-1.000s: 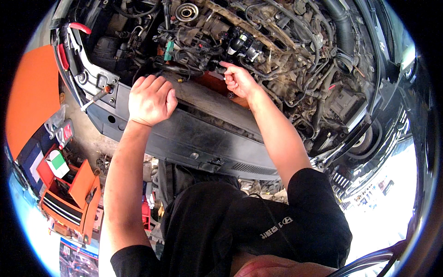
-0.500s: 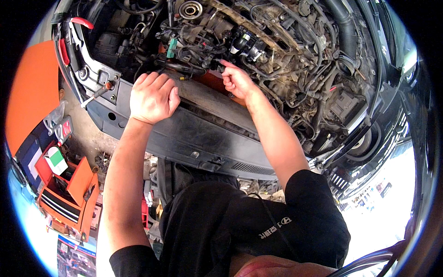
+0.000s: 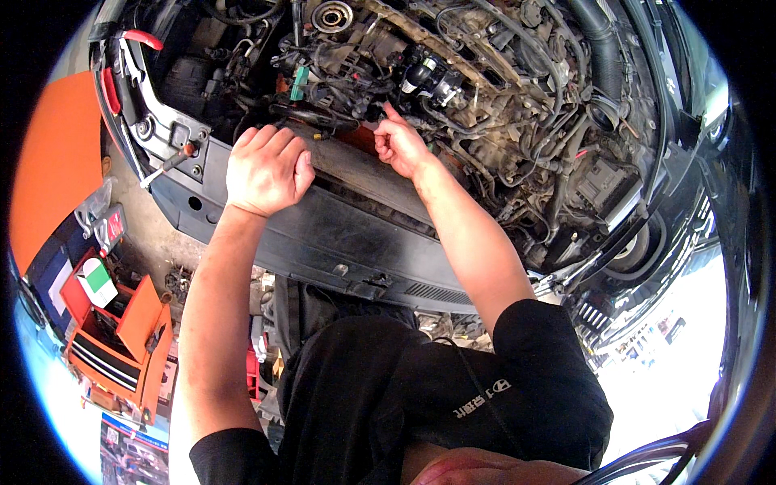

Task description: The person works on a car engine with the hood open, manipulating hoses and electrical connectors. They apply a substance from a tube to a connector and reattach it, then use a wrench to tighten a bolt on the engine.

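Observation:
My left hand point(image 3: 270, 171) rests at the front crossmember point(image 3: 347, 234) of an open car engine bay. Its fingers curl down and their tips are hidden, so what they grip, if anything, does not show. Further in, my right hand point(image 3: 398, 145) has its index finger extended toward dark hoses and wiring, while its other fingers are folded in. I cannot tell whether that fingertip touches a part. Around it are a green connector point(image 3: 300, 83), a black cylindrical part point(image 3: 419, 76) and the dirty engine point(image 3: 509, 121).
A tool with a red-orange handle point(image 3: 188, 149) lies on the left corner of the crossmember. An orange tool chest point(image 3: 145, 339) with a green and white box point(image 3: 97, 283) on it stands at the left. A wide black hose point(image 3: 602, 48) runs along the right.
My right hand has shifted slightly left and toward me, its index finger still extended. My left hand has stayed in place.

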`<action>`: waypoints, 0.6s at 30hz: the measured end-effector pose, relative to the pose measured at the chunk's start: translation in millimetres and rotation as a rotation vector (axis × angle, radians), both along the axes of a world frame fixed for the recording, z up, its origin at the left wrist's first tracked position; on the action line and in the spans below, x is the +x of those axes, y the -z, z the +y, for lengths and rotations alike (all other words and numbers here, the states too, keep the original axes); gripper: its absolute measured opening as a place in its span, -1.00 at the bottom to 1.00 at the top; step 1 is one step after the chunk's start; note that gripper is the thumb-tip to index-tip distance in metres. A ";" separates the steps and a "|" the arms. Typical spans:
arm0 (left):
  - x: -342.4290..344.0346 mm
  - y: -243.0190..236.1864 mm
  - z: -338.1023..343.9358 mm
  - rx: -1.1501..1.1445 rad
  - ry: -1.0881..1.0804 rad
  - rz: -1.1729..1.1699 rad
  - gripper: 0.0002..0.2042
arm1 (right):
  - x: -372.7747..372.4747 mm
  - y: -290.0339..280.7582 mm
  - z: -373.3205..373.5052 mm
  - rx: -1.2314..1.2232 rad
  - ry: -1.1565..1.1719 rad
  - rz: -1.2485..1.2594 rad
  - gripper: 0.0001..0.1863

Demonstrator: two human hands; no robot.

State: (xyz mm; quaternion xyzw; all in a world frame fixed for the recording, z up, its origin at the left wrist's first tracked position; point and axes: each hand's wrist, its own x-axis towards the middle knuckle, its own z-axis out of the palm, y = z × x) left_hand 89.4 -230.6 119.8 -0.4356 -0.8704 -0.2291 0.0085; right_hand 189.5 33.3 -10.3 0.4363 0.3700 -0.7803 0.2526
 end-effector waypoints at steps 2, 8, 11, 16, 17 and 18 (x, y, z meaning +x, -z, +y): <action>-0.8 -2.6 -0.5 -0.013 0.004 -0.007 -0.89 | -0.4 0.8 -3.2 0.014 0.000 -0.012 0.07; 0.1 -0.1 -0.1 -0.003 0.009 -0.012 -0.89 | 1.5 5.9 -8.8 0.120 -0.089 -0.035 0.07; 0.9 -1.7 -0.7 -0.010 0.008 -0.021 -0.90 | 2.4 6.2 -9.2 0.234 -0.219 -0.038 0.04; 0.5 -1.6 -1.8 -0.028 0.012 -0.010 -0.90 | 0.5 6.4 -7.6 0.533 -0.548 -0.030 0.01; 0.2 -1.2 -1.6 -0.026 0.016 -0.006 -0.89 | 0.0 7.4 -5.1 0.720 -0.734 -0.006 -0.01; -0.1 -1.5 -0.7 -0.022 0.017 -0.007 -0.89 | -0.6 8.4 -2.1 0.907 -0.919 0.018 -0.02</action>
